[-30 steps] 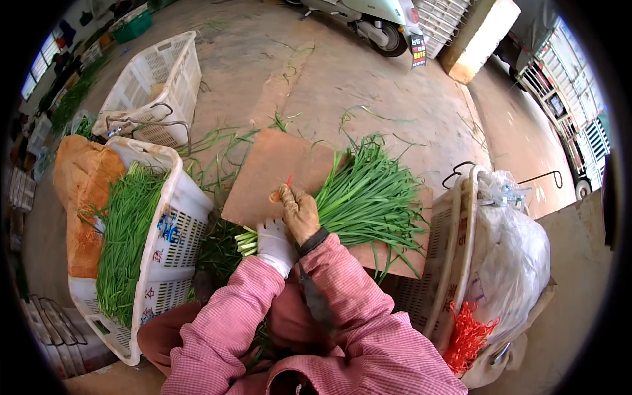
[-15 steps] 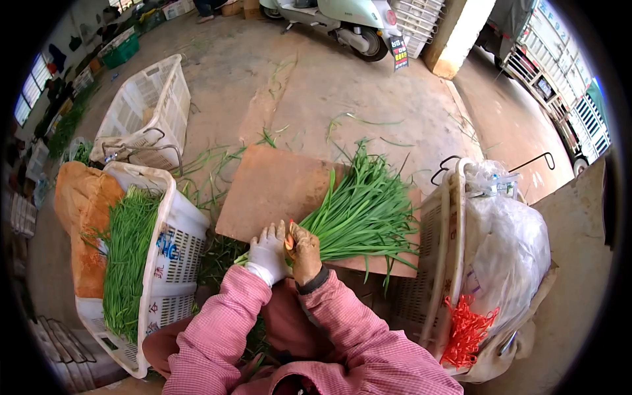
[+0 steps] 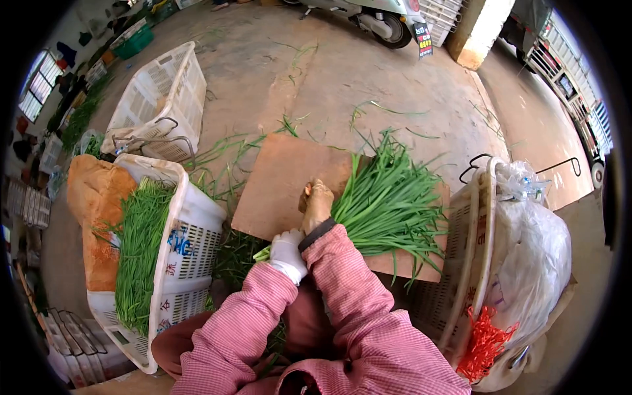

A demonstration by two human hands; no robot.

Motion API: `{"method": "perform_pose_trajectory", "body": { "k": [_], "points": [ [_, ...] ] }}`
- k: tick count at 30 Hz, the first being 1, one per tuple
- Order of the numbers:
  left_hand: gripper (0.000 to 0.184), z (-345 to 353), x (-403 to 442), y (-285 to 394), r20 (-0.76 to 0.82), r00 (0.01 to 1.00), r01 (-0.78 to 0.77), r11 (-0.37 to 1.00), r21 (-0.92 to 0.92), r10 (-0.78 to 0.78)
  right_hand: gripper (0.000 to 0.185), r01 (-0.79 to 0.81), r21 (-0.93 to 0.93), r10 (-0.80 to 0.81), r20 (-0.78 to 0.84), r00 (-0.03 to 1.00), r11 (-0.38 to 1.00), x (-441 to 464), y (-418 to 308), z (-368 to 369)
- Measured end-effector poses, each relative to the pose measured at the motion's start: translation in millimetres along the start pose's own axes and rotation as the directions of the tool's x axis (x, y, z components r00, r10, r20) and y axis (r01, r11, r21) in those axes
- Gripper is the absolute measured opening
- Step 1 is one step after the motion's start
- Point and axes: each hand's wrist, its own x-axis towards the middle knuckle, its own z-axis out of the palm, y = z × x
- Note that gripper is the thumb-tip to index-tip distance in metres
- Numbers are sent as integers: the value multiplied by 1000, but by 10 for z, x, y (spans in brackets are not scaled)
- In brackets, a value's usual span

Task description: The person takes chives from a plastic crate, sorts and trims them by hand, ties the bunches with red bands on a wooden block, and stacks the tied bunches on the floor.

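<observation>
A bunch of long green leafy stalks (image 3: 395, 204) lies across a brown board (image 3: 283, 178), its leaves fanned to the right. My left hand (image 3: 288, 253), in a white glove, is closed round the pale stalk ends, which poke out at its left. Just above and to the right, my right hand (image 3: 318, 201), in a stained tan glove, is closed with its fingers curled over the board. What it holds, if anything, is too small to make out. The wrists are close together.
A white crate (image 3: 191, 224) full of green stalks stands at the left, with an orange-brown cloth (image 3: 99, 217) over its side. Another crate (image 3: 161, 99) is behind it. At the right are a crate (image 3: 474, 250), plastic bags (image 3: 530, 263) and red ties (image 3: 486, 345). A scooter (image 3: 382, 20) stands beyond.
My right hand has moved up and away from my left hand, over the board. The orange-red strip seen at its fingers earlier no longer shows clearly. The camera view has shifted slightly.
</observation>
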Motion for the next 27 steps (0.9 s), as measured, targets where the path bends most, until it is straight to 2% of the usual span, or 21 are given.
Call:
{"method": "perform_pose_trajectory", "body": {
  "k": [1,2,4,5,6,7,8,9,10,12,13,15,16,18,20,21,22,24,25,26,27],
  "points": [
    [36,-217,-4,45,-2,999,43,987,-152,-44,31,-98,-155,119,130,984,983,105,-20,-21],
    [57,-260,69,-10,97,992,107,941,-322,-80,33,-174,-320,256,236,937,931,171,-59,-38],
    [79,-571,200,-24,400,913,163,969,-184,-78,34,296,-458,-71,445,892,838,286,-347,-100],
    [97,-462,224,-208,333,942,130,957,-261,-37,42,431,-480,-162,504,848,764,52,-811,-47],
    [91,-409,225,-363,284,959,95,964,-249,-21,43,498,-565,-278,432,858,658,81,-1125,-108],
    [82,-532,176,-493,414,910,197,863,-465,15,42,643,-457,-453,463,762,615,-95,-1479,-155],
    [74,-688,103,-606,516,852,311,710,-632,85,44,692,-450,-523,453,722,565,-300,-1806,-224],
    [65,-799,0,-701,589,798,445,538,-716,124,46,801,-524,-624,532,573,289,-437,-2034,-381],
    [56,-774,-151,-840,548,803,456,348,-819,236,49,838,-545,-674,623,397,-11,-602,-2130,-464],
    [50,-1087,-548,-855,645,713,668,11,-744,273,59,816,-501,-516,799,308,-289,-1137,-2072,-448],
    [45,-1176,-744,-868,641,716,684,-94,-724,277,68,820,-494,-362,849,384,-290,-1309,-1892,-432],
    [44,-1353,-1149,-853,628,727,686,-248,-684,279,75,839,-343,-9,927,374,-423,-1712,-1417,-279],
    [43,-1481,-1355,-814,610,739,673,-272,-688,286,74,832,-181,179,932,315,-524,-1927,-1169,-191],
    [39,-1567,-1767,-868,641,755,649,-294,-701,136,65,654,174,196,980,-40,-736,-2053,-526,-99],
    [37,-1780,-2210,-767,485,873,480,-90,-873,-43,54,751,288,177,958,-227,-594,-2341,-249,224],
    [37,-1867,-2426,-773,532,844,511,-198,-837,-71,61,792,379,131,923,-362,-478,-2453,-246,373],
    [38,-1960,-2656,-787,572,815,523,-308,-795,-93,61,780,420,127,903,-411,-463,-2585,-290,518],
    [42,-2155,-3176,-1004,446,872,380,-296,-876,-202,71,934,340,337,897,-287,-111,-2908,-382,747],
    [46,-2229,-3401,-1165,349,922,233,-484,-843,-165,83,952,307,210,931,-300,1,-3038,-385,833],
    [49,-2260,-3629,-1221,229,962,79,-649,-757,-150,75,960,200,151,961,-231,195,-3189,-485,926],
    [49,-2269,-3832,-1220,203,960,34,-642,-766,-192,71,919,108,161,970,-181,380,-3246,-428,944]
  ]
}}
